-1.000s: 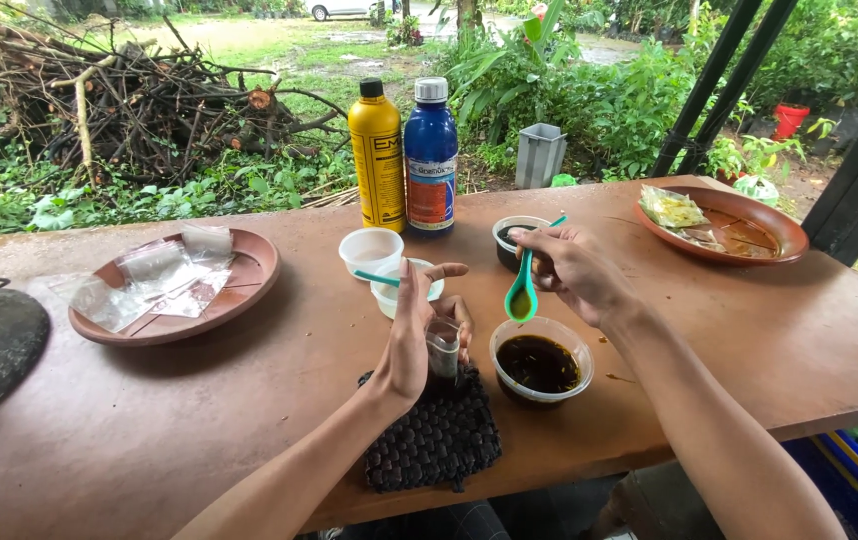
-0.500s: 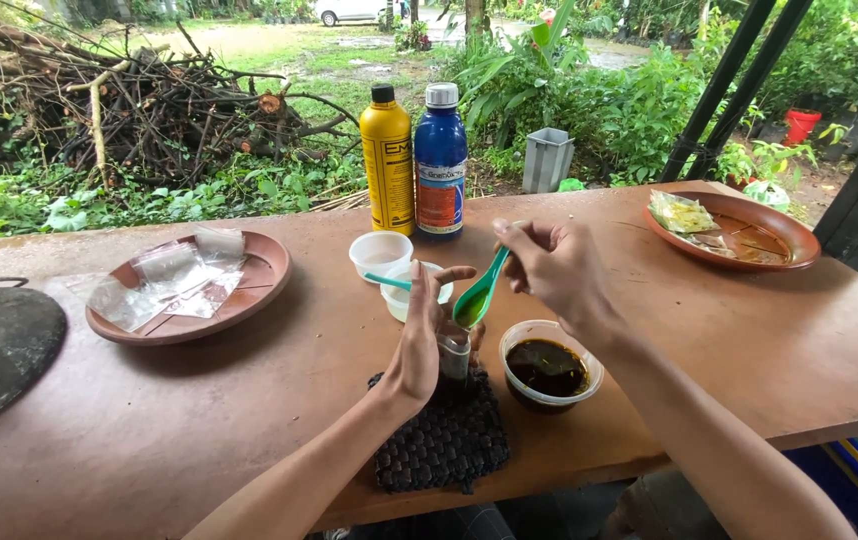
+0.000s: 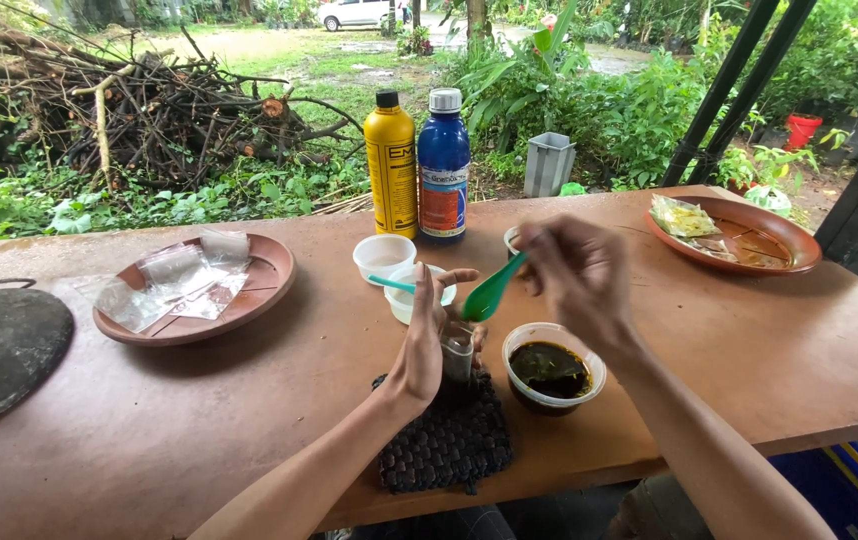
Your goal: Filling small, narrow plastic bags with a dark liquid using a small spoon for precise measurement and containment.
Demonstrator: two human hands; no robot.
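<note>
Green spoon (image 3: 492, 292) in the right hand (image 3: 574, 275) grip, tipped over a small clear cup (image 3: 457, 352) clasped by the left hand (image 3: 427, 340).

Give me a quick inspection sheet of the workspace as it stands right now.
Surface: brown table, woven dark mat at the near edge.
Job's things: small clear container on the mat; green spoon above it; bowl of dark liquid beside the mat.
Clutter: two white cups, yellow bottle, blue bottle, two clay plates with plastic packets, dark pan lid at the left.
Hands: left hand holds the container; right hand holds the spoon.
Cables: nothing seen.
Surroundings: garden, branch pile, potted plants.
</note>
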